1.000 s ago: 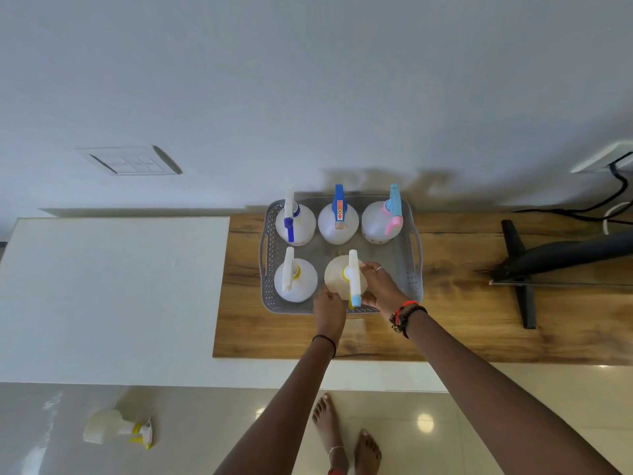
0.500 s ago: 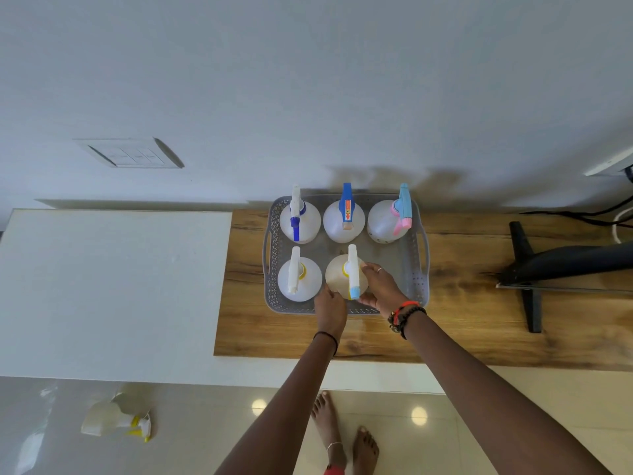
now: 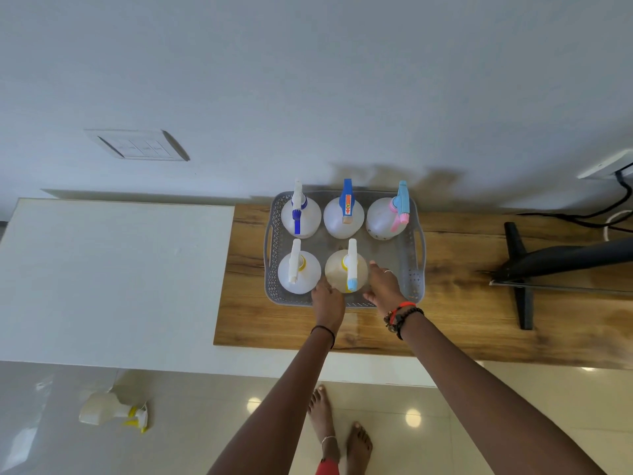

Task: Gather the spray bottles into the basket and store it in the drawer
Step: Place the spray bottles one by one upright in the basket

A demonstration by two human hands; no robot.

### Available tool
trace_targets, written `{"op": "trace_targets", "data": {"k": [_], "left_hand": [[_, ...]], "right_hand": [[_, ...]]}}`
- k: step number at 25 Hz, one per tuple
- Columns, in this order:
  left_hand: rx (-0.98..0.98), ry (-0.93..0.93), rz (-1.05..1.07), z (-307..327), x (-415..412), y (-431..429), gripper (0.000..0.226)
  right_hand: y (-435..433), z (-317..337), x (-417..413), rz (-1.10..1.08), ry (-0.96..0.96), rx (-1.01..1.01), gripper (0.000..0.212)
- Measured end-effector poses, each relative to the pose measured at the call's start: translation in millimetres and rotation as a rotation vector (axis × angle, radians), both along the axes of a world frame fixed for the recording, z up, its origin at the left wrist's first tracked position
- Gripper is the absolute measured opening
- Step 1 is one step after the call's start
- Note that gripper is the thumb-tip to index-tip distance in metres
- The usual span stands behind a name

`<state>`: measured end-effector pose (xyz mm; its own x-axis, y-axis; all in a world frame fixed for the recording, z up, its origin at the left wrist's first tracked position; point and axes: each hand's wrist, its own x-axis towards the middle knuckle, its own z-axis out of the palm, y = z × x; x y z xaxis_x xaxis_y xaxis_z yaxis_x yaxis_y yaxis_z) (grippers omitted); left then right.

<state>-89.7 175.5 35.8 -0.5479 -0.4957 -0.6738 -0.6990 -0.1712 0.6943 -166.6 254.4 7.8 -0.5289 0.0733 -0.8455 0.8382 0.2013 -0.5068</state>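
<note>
Five spray bottles stand in the basket [image 3: 416, 265] — one [image 3: 109, 409] lies on the floor. Both hands [image 3: 328, 296] [image 3: 383, 286] cup the front-middle bottle [image 3: 344, 272], fingers loosely spread. Drawer unseen — storing remains.

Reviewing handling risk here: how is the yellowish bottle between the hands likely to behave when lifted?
The yellowish bottle looks rigid plastic, so both hands should hold it firmly. Its tint hints at liquid, so probably heavier than its neighbours. The tall trigger head could make it tip.

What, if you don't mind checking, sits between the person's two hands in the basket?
In the head view, the yellowish bottle with the light-blue nozzle stands between left hand and right hand, inside the grey basket.
</note>
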Motion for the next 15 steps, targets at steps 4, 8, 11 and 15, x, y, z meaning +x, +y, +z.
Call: {"op": "trace_targets", "data": {"k": [4,8,11,15], "left_hand": [[-0.068,0.01,0.037,3,21,1,0.04],[-0.083,0.036,0.103,12,54,6,0.038],[-0.102,0.055,0.152,20,85,9,0.035],[-0.136,0.083,0.191,25,139,2,0.032]], "right_hand": [[9,5,19,-0.081,0.1,0.077,0.025],[15,16,53,-0.091,0.136,0.085,0.018],[14,25,80,-0.035,0.159,0.097,0.015],[5,33,127,0.102,0.148,0.124,0.024]]}}
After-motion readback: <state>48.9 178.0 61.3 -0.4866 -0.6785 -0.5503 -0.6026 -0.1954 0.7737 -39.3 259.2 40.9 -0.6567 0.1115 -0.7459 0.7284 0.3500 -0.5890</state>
